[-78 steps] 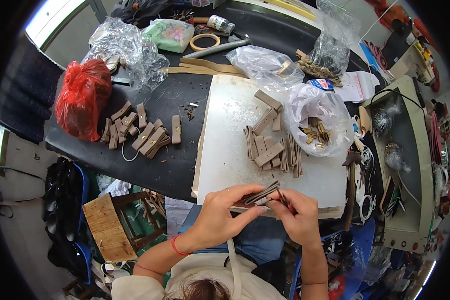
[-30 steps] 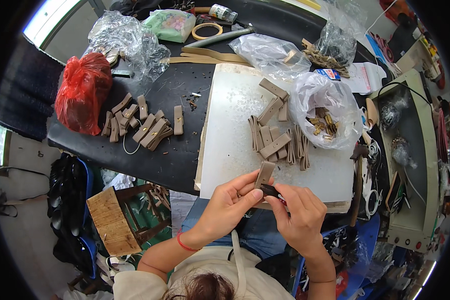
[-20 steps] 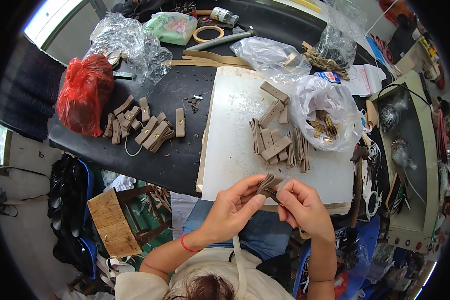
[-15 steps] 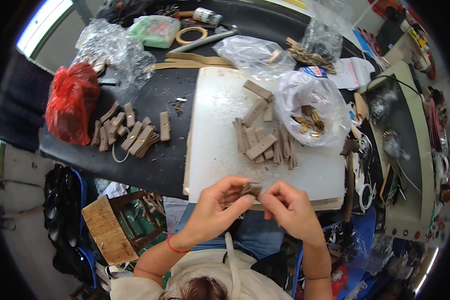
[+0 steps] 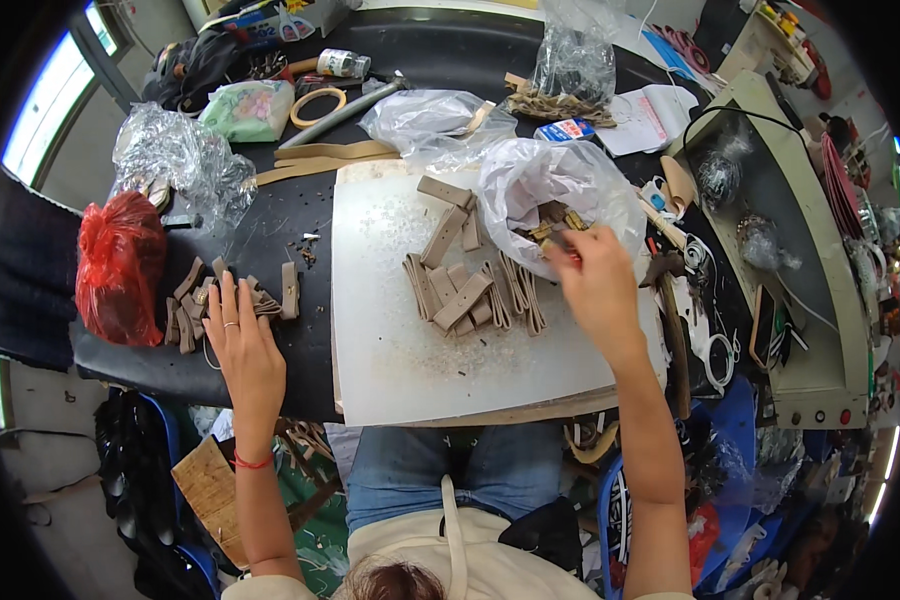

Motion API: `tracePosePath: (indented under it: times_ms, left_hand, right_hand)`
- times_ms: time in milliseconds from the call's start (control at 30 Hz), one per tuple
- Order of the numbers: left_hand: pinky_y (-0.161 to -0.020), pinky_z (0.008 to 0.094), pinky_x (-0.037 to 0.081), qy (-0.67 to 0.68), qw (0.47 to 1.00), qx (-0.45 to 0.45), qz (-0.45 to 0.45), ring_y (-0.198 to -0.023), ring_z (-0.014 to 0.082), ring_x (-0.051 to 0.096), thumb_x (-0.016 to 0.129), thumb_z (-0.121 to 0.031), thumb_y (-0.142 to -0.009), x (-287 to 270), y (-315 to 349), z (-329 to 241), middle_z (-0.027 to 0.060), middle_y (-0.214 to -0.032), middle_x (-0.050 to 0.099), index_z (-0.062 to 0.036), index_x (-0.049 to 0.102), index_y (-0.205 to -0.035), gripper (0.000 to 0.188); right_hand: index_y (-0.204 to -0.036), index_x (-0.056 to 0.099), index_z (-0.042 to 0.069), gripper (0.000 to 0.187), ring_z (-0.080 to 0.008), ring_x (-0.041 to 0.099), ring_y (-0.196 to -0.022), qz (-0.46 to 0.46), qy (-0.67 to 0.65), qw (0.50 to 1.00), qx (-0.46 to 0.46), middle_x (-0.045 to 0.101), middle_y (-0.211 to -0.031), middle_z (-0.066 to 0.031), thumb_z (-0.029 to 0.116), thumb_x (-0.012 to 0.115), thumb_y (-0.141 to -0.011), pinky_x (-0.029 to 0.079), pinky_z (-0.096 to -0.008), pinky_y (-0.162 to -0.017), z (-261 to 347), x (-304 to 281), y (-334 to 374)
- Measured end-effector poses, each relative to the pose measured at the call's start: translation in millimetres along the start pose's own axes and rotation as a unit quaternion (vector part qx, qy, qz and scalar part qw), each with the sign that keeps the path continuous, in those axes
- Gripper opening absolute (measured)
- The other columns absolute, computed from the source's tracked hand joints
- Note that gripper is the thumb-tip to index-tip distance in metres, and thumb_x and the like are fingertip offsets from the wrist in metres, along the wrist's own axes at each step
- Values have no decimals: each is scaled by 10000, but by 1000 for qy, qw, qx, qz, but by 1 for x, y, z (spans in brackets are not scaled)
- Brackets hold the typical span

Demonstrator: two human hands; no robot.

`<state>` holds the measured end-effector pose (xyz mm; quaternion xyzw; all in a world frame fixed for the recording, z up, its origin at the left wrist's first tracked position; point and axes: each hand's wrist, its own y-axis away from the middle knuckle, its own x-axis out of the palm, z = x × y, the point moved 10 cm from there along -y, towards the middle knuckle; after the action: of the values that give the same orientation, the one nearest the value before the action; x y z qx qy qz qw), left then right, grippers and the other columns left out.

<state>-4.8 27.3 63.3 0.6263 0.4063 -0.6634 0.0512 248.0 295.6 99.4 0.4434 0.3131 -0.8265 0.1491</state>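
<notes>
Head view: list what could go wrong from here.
The left hand lies on the strap pile near the black table's edge, so a nudge could drop pieces to the floor. The right hand digs in the white bag, which might drag over the straps on the white board and scatter them.

From my feed I see a dark worktable running across a crowded workshop. Daylight comes through a window at the upper left. A pale metal cabinet stands to the right. Below the table's edge, a wooden crate sits on the cluttered floor.
</notes>
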Motion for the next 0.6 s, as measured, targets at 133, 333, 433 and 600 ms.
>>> tracePosePath:
  times_ms: [133,333,433,600]
  left_hand:
    - [-1091,429,218,2,999,-30,17,-1361,340,262,499,-51,-889,-8,-6,-16,143,-1415,387,-74,459,-1328,442]
    - [-940,377,449,547,825,-9,143,-1104,266,563,531,-11,-881,-40,17,-118,182,-1195,572,32,552,-1190,313]
    - [-835,303,517,692,627,-137,332,-954,203,636,522,-82,-929,-6,45,-155,162,-1106,622,41,559,-1171,274]
    - [-781,268,542,746,460,-213,433,-873,168,654,476,-142,-971,15,71,-170,131,-1019,641,55,550,-1151,277]
  right_hand:
    - [-979,644,-8,191,-226,587,-665,-30,-50,998,2,636,-839,-119,90,658,-816,474,-307,-618,-7,5,-2]
    - [-947,672,32,131,-115,536,-594,64,-269,953,122,642,-790,-87,78,667,-824,431,-237,-540,29,-16,36]
    - [-957,680,33,161,-101,521,-593,205,-338,917,56,635,-787,-63,49,690,-796,419,-218,-536,78,-5,67]
    - [-1008,663,43,313,-145,555,-649,220,-313,921,-73,605,-868,-59,-18,700,-704,457,-254,-549,95,-2,84]
